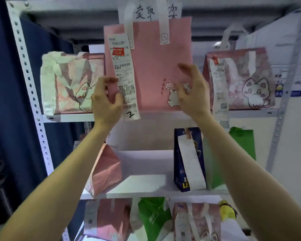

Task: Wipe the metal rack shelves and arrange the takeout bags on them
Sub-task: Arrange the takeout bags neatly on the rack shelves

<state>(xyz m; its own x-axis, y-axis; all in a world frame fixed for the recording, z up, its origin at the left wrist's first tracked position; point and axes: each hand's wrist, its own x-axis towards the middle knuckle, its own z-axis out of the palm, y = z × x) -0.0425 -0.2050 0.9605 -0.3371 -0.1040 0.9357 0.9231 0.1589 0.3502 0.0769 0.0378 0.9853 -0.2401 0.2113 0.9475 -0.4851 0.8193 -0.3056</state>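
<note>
While hands (106, 100) (193, 91) flank it, bag (151, 66) meets shelf (68, 117) edge.

Pink bag (156, 66) as landmark. Receipt (123, 70) on its left side: print too small and soft to read, lower part covered by left hand (105, 100). Left fingers motion-blurred at the bag's left edge, grip unclear. Right hand (193, 91) blurred, hides most of the cat print (170, 101); contact unclear. Paper sign (146, 14) above the bag: characters partly behind the bag's handles. Cat bag (66, 84) left of it: blurred. Green bag (243, 145) below right: partly behind the right forearm. Lowest bags (109, 221) below: cut by the frame edge.
</note>
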